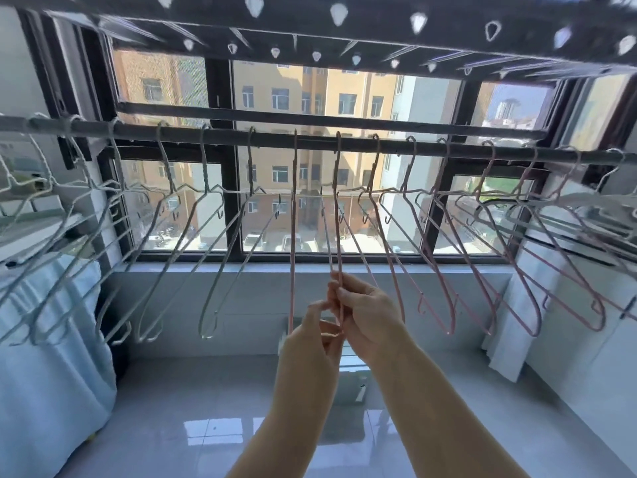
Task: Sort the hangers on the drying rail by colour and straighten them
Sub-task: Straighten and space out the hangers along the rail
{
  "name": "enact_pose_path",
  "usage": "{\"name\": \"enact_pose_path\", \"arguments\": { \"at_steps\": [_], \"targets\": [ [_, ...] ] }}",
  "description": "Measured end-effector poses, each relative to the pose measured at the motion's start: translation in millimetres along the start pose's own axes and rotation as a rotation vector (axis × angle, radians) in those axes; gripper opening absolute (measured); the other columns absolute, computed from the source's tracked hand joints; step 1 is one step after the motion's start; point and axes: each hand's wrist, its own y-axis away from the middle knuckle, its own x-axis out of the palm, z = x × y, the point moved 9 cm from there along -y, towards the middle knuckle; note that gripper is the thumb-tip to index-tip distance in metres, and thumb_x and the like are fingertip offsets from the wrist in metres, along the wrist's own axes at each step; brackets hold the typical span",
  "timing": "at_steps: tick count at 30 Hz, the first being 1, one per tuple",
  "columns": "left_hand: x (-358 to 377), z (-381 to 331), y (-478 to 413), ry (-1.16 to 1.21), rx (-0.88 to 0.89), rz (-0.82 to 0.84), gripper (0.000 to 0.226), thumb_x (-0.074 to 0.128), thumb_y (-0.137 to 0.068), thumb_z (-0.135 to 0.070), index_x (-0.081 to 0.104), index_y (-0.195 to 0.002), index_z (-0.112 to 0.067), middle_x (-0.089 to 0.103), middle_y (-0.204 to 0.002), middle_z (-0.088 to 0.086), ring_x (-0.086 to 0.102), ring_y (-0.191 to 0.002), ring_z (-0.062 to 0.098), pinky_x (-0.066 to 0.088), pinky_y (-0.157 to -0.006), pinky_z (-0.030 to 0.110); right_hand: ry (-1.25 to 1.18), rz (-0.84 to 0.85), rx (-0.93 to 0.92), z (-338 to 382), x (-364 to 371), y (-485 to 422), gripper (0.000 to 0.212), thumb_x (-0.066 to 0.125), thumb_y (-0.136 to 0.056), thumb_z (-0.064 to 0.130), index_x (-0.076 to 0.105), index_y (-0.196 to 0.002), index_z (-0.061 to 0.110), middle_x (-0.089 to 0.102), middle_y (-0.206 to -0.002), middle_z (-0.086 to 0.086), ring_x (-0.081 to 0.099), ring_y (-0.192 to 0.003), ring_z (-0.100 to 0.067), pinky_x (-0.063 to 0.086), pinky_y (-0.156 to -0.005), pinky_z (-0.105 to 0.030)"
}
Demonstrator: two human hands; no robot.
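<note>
A dark drying rail (344,141) runs across the window at head height. Several white wire hangers (179,250) hang on its left half, several pink ones (448,257) on its right half. At the middle, two pink hangers hang edge-on to me: one (293,236) to the left and one (337,219) just right of it. My right hand (365,312) pinches the lower end of the right one. My left hand (310,336) sits just below and left of it, fingers curled round the same hanger's bottom corner.
A perforated black rack (344,32) hangs overhead. A pale blue cloth (51,357) drapes at the left. The window sill (241,267) lies beyond the hangers, glossy floor tiles (206,426) below. White fabric (506,326) hangs at the right wall.
</note>
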Motion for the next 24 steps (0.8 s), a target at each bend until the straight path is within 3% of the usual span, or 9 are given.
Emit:
{"name": "enact_pose_path", "arguments": {
  "at_steps": [3,6,8,10,12,15,19,21,24],
  "targets": [
    [-6.9,-1.3,0.3,-0.006,0.031,-0.015,0.040,0.069,-0.077,-0.012,0.058,-0.115,-0.021,0.067,-0.086,-0.012,0.060,-0.069,-0.013,0.046,-0.072,0.004,-0.002,-0.019,-0.023,-0.7,-0.5,1.7,0.028,0.041,-0.090,-0.010,0.058,-0.112,-0.006,0.059,-0.075,-0.007,0.057,-0.067,-0.013,0.053,-0.059,-0.018],
    [-14.5,-0.7,-0.9,-0.024,0.049,-0.009,0.040,0.069,-0.077,-0.013,0.058,-0.115,-0.019,0.071,-0.091,-0.007,0.063,-0.075,-0.002,0.045,-0.075,0.003,0.080,-0.067,-0.085,0.4,-0.5,4.6,0.027,0.044,-0.090,-0.008,0.058,-0.113,-0.005,0.060,-0.078,-0.006,0.056,-0.073,-0.014,0.052,-0.072,-0.023],
    [-16.5,2.9,-0.8,-0.023,0.039,0.014,0.042,0.069,-0.077,-0.013,0.056,-0.117,-0.018,0.070,-0.094,-0.007,0.064,-0.079,0.000,0.047,-0.077,0.007,0.359,-0.148,-0.161,3.1,-4.1,11.5,0.029,0.051,-0.090,0.003,0.057,-0.118,0.002,0.061,-0.084,-0.001,0.056,-0.081,-0.013,0.047,-0.084,-0.028],
    [-14.1,7.7,1.5,0.006,0.030,0.049,0.044,0.069,-0.077,-0.012,0.055,-0.118,-0.017,0.068,-0.095,-0.009,0.064,-0.078,-0.001,0.050,-0.076,0.011,0.653,-0.202,-0.230,5.3,-3.8,22.6,0.036,0.054,-0.090,0.016,0.053,-0.125,0.011,0.064,-0.107,0.000,0.059,-0.100,-0.015,0.044,-0.099,-0.033],
    [-9.2,11.0,6.8,0.044,0.036,0.079,0.046,0.069,-0.077,-0.011,0.053,-0.119,-0.019,0.065,-0.096,-0.012,0.063,-0.078,-0.002,0.053,-0.075,0.018,0.763,-0.237,-0.294,8.9,-2.2,38.3,0.041,0.054,-0.090,0.020,0.049,-0.131,0.015,0.057,-0.126,0.002,0.054,-0.116,-0.015,0.041,-0.105,-0.034],
    [-4.5,4.7,18.1,0.057,0.120,0.098,0.056,0.069,-0.076,-0.010,0.044,-0.120,-0.034,0.053,-0.100,-0.020,0.059,-0.081,-0.005,0.049,-0.069,0.008,0.811,-0.347,-0.529,33.8,-8.4,71.9,0.034,0.053,-0.090,0.011,0.054,-0.123,0.018,0.055,-0.119,0.004,0.054,-0.110,-0.007,0.040,-0.095,-0.014],
    [-6.4,-13.6,25.3,0.032,0.242,0.090,0.053,0.071,-0.074,-0.011,0.046,-0.115,-0.032,0.043,-0.094,-0.015,0.051,-0.075,-0.009,0.038,-0.062,-0.003,0.876,-0.544,-0.759,64.7,-35.1,111.1,0.026,0.052,-0.089,0.008,0.058,-0.104,0.030,0.056,-0.114,0.001,0.050,-0.096,0.009,0.033,-0.080,0.000],
    [-1.8,-22.5,25.8,0.034,0.285,0.110,0.048,0.069,-0.076,-0.014,0.046,-0.114,-0.033,0.042,-0.095,-0.021,0.050,-0.073,-0.009,0.039,-0.061,-0.002,0.930,-0.588,-0.754,69.6,-47.0,113.7,0.026,0.052,-0.089,0.011,0.055,-0.106,0.030,0.054,-0.120,0.000,0.050,-0.099,0.000,0.031,-0.079,-0.002],
    [14.2,-35.7,25.7,0.050,0.313,0.187,0.040,0.064,-0.082,-0.018,0.053,-0.119,-0.027,0.050,-0.099,-0.021,0.055,-0.076,-0.006,0.045,-0.068,0.004,0.974,-0.561,-0.663,69.0,-53.5,103.4,0.032,0.050,-0.092,0.019,0.048,-0.122,0.029,0.048,-0.133,-0.001,0.044,-0.116,-0.009,0.033,-0.090,-0.018]
  ]
}}
